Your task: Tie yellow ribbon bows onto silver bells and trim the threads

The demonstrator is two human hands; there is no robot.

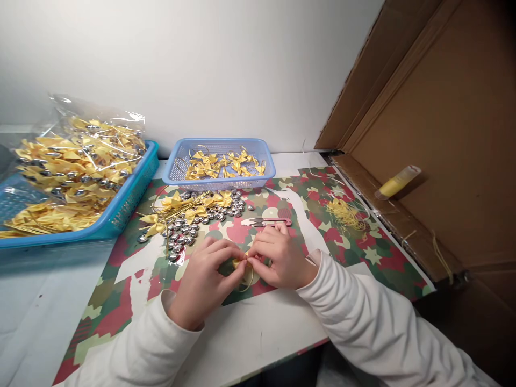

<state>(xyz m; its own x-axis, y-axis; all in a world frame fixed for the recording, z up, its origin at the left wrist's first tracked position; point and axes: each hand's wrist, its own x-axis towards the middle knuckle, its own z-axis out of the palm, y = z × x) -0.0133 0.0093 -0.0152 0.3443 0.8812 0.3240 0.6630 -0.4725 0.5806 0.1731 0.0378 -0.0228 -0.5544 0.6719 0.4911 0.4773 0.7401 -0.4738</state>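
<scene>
At the middle of the patterned mat, my left hand (pixel 213 277) and my right hand (pixel 278 255) meet, fingertips pinched on one small yellow ribbon bow (pixel 237 263). A thin gold cord (pixel 250 279) loops down from it between the hands. My fingers hide most of the bow. Just beyond my right hand lies a pair of pink-handled thread snips (pixel 268 221). Ahead and to the left, several shiny silver bells (pixel 181 234) are heaped beside a bunch of yellow bows on gold cords (pixel 189 204).
A blue basket (pixel 220 184) of corded bows stands at the back. On the left, a larger blue basket (pixel 137 177) carries a clear bag (pixel 88 156) of bows with silver pieces. Yellow thread scraps (pixel 346 212) lie right, near a cardboard wall (pixel 439 134) and a yellow tube (pixel 397 183).
</scene>
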